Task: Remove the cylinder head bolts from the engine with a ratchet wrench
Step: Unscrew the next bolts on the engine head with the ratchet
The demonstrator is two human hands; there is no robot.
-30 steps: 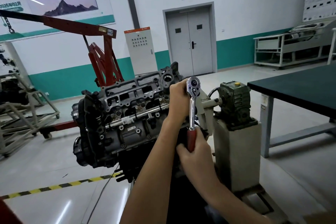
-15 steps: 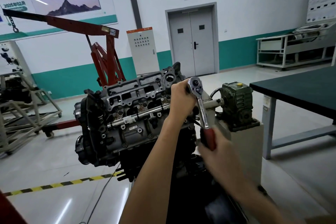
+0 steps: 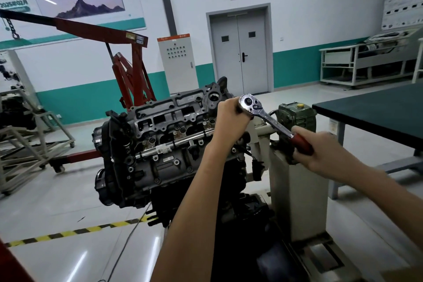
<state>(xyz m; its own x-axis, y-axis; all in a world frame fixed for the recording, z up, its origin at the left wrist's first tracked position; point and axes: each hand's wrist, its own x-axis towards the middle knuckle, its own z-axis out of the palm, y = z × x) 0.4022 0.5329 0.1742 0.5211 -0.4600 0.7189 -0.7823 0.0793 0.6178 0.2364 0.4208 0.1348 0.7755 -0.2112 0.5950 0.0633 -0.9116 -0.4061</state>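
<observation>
Swing room, taken from my right hand (image 3: 320, 151) on the chrome, red-handled ratchet wrench (image 3: 267, 119). The green cast gearbox (image 3: 295, 117) is close behind the shaft at 11 o'clock. The beige boxy pedestal (image 3: 297, 190) is just below at 6 to 7. The dark green-topped table (image 3: 377, 117) is at 2, with bare floor between it and the pedestal. My left hand (image 3: 231, 119) and the grey metal engine (image 3: 164, 144) fill 9. There is open air from 12 to 1. The red steel hoist (image 3: 128, 75) is well behind at 10.
</observation>
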